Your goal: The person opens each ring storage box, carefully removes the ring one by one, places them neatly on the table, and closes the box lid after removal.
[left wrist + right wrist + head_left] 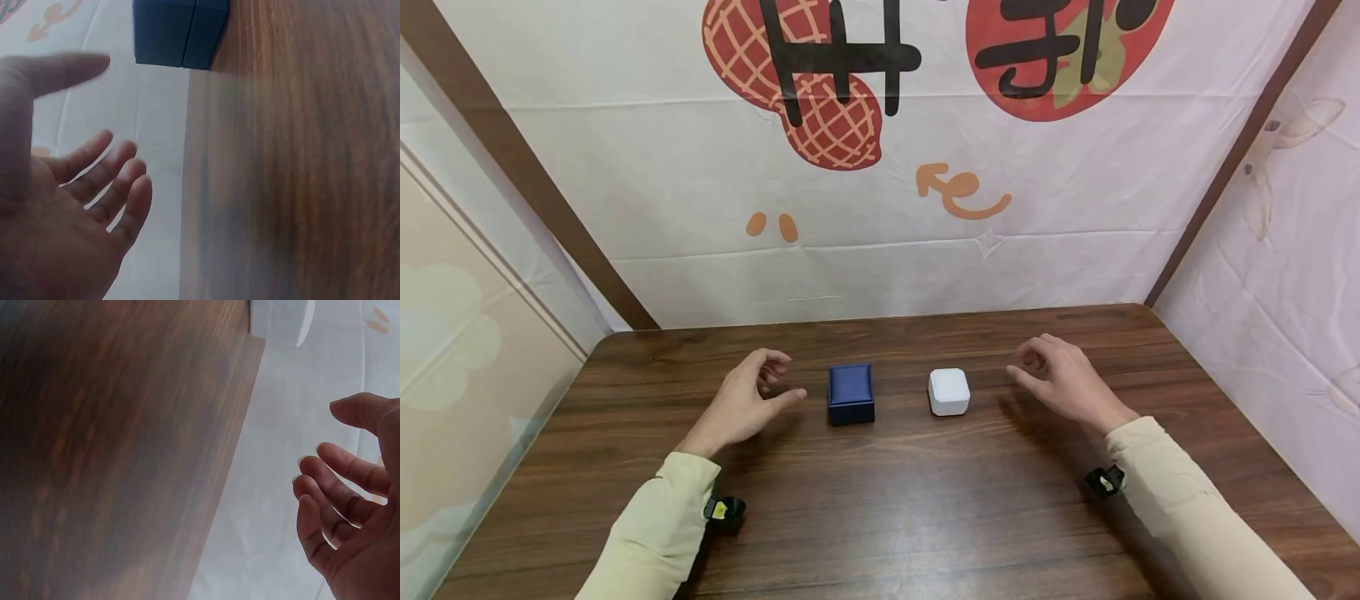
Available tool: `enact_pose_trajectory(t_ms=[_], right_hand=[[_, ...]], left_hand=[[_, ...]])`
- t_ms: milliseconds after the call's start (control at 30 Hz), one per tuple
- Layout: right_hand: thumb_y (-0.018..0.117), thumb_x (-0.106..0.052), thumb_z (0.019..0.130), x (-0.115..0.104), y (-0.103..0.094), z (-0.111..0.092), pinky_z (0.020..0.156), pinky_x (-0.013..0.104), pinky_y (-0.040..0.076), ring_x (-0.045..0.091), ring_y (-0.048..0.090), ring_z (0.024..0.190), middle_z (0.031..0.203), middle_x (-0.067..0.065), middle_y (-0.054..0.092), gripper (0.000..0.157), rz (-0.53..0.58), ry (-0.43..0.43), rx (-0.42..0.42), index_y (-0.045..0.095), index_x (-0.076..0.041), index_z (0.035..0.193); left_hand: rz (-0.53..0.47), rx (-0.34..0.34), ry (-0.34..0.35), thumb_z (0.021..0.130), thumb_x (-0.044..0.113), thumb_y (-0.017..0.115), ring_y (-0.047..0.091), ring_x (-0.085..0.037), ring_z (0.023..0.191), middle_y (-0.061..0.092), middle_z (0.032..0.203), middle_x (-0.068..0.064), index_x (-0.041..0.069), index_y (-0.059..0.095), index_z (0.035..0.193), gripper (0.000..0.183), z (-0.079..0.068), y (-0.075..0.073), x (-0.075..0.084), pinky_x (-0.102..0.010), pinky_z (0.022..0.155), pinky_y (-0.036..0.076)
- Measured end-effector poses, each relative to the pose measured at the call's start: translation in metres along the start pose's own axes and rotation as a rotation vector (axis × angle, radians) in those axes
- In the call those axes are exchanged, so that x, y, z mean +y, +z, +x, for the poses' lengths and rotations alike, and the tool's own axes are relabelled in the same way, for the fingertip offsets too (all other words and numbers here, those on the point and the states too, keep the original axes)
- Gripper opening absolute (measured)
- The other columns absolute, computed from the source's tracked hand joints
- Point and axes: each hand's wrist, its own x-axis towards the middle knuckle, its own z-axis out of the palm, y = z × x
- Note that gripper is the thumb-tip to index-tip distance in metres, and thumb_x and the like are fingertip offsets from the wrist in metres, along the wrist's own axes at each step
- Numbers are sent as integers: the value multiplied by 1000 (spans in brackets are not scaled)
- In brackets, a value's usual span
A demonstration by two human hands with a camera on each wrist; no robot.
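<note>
A dark blue box with a padded-looking lid (852, 393) sits closed on the table, left of centre. To its right stands a smaller white box (949, 392) with rounded corners, also closed. My left hand (747, 402) hovers just left of the blue box, thumb and fingers apart and touching nothing. In the left wrist view the blue box (178, 31) shows beyond the thumb. My right hand (1060, 379) is held to the right of the white box, fingers loosely bent around nothing. The right wrist view catches only part of the white box (281, 319) at the top.
The dark wood table (880, 508) reaches back to a white printed cloth (865, 275) hanging behind it. Another cloth wall (1285, 333) borders the right side. Each sleeve carries a small black wrist device, such as the left one (727, 512).
</note>
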Motion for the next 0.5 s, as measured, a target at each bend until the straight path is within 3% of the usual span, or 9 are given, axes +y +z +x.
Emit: enact_pose_trajectory(t_ms=[133,500], right_hand=[[77,-20,92,-8,1,1,74,41,52,21,61,85,94,5,64,20,28,0,-16,70,-5,103],[78,-23,91,-24,4,1,77,41,50,27,61,89,96,8,64,22,77,-30,-55,69,-8,104]], left_hand=[[-70,-67,-1,87,28,82,57,-34,104,59,118,-20,0,54,132,61,0,4,2,-50,91,46],[-137,-201,19,80,31,88,52,-31,109,56,125,-17,0,50,138,77,3,21,1,-48,92,45]])
